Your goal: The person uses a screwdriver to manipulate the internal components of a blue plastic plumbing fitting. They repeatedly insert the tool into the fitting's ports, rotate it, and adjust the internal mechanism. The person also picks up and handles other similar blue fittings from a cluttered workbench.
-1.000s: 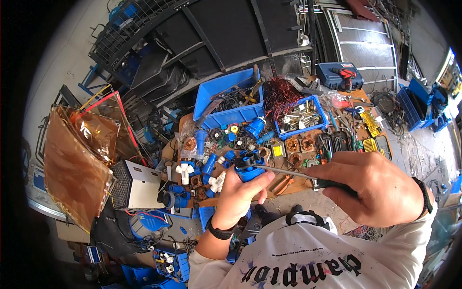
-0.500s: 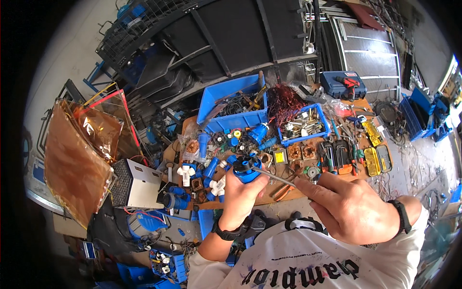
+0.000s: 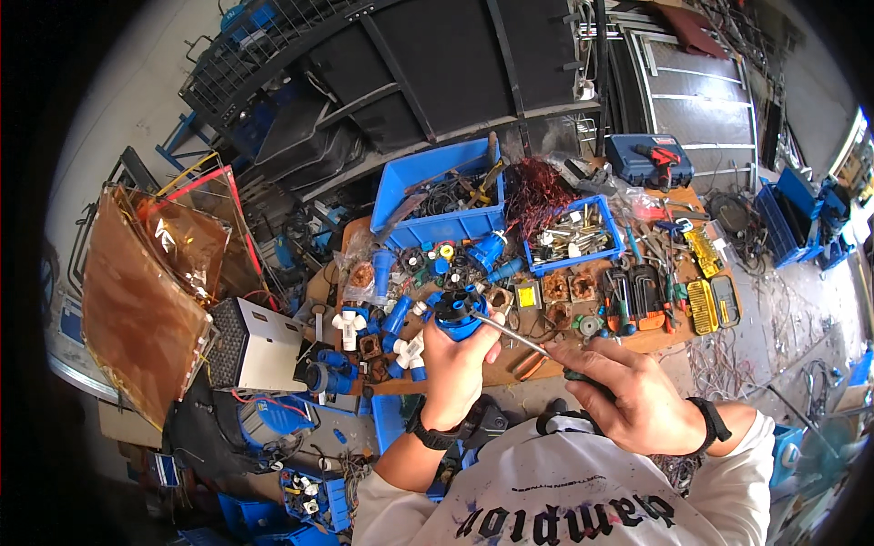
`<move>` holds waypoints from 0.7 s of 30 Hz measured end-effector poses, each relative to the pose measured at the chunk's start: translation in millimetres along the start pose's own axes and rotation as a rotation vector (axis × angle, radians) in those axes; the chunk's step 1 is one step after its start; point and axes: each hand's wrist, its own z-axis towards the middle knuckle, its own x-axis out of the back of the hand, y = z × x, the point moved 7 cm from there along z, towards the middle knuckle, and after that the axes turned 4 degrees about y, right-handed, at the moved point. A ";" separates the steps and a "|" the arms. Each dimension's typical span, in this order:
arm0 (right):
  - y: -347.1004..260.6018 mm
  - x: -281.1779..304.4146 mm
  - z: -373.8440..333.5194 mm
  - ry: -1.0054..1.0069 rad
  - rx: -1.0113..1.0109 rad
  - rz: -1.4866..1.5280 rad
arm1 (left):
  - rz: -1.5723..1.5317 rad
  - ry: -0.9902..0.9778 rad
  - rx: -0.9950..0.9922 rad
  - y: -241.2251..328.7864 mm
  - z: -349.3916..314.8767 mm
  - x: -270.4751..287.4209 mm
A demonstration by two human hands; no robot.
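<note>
Wood bench (image 3: 657,341) is strewn w/ parts (image 3: 349,329). Nearest, metal-shafted tool (image 3: 521,336) is gripped in closed R hand (image 3: 648,405), tip at top of blue/black fitting (image 3: 455,329), clasped by curled L hand (image 3: 452,375) over bench's front. Beyond, blue bin (image 3: 451,227) is loaded w/ misc. items (image 3: 446,197); red drill (image 3: 667,157) is set on case (image 3: 628,162).

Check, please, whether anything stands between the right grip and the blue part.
Nothing visible does: only the screwdriver, held in the right grip, spans the gap, its far end at the blue part in the left grip.
</note>
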 end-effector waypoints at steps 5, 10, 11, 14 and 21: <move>13.1 -9.9 -1.4 0.030 -0.009 0.096 | 0.007 -0.013 -0.038 -2.1 0.3 1.8; 22.7 -21.5 1.9 0.103 0.009 0.200 | 0.003 0.039 -0.066 -4.3 6.9 0.0; 23.4 -21.8 3.9 0.104 0.002 0.201 | 0.019 0.028 -0.074 -3.5 9.6 1.9; 22.4 -13.3 4.2 0.045 -0.017 0.109 | 0.133 -0.032 -0.034 -7.1 11.4 8.0; -11.5 16.2 4.6 -0.020 0.054 -0.203 | -0.088 -0.103 0.147 -3.4 2.3 -1.5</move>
